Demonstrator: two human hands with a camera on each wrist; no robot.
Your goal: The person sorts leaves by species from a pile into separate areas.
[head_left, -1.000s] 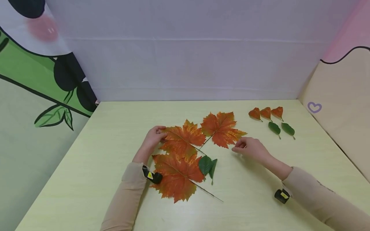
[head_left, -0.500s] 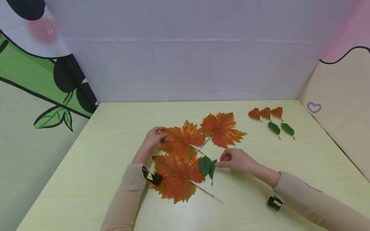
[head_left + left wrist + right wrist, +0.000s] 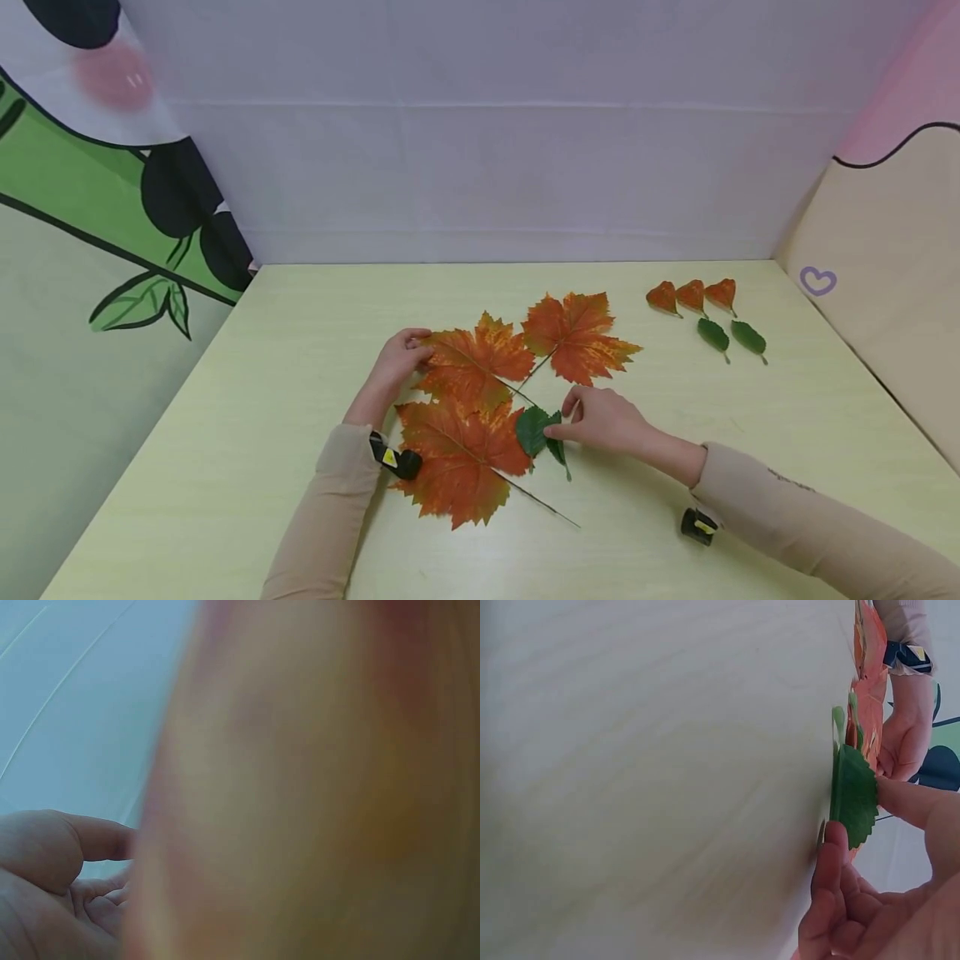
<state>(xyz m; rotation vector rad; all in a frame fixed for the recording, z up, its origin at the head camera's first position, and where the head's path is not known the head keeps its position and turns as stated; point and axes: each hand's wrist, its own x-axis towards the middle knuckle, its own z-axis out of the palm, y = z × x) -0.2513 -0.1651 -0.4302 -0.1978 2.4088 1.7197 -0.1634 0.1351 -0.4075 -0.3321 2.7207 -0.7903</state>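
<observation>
My left hand (image 3: 400,358) pinches the left edge of an orange maple leaf (image 3: 476,358), which lies between two others. A blurred orange leaf surface (image 3: 300,780) fills most of the left wrist view and hides the fingertips. Below it lies a larger orange maple leaf (image 3: 457,467) with a long thin stem; a third maple leaf (image 3: 573,333) is up to the right. My right hand (image 3: 603,419) pinches a small green leaf (image 3: 857,791) with toothed edges between thumb and fingers. Another green leaf (image 3: 531,429) overlaps the big leaf's right edge.
On the pale wooden table (image 3: 315,308), a row of three small orange leaves (image 3: 690,294) lies at the back right. Two small green leaves (image 3: 731,335) are just in front of them. A light cloth backdrop (image 3: 510,183) stands behind the table.
My right hand has moved left and down from beside the upper maple leaf to the small green leaf and taken hold of it; its stem end has swung right. My left hand stays put.
</observation>
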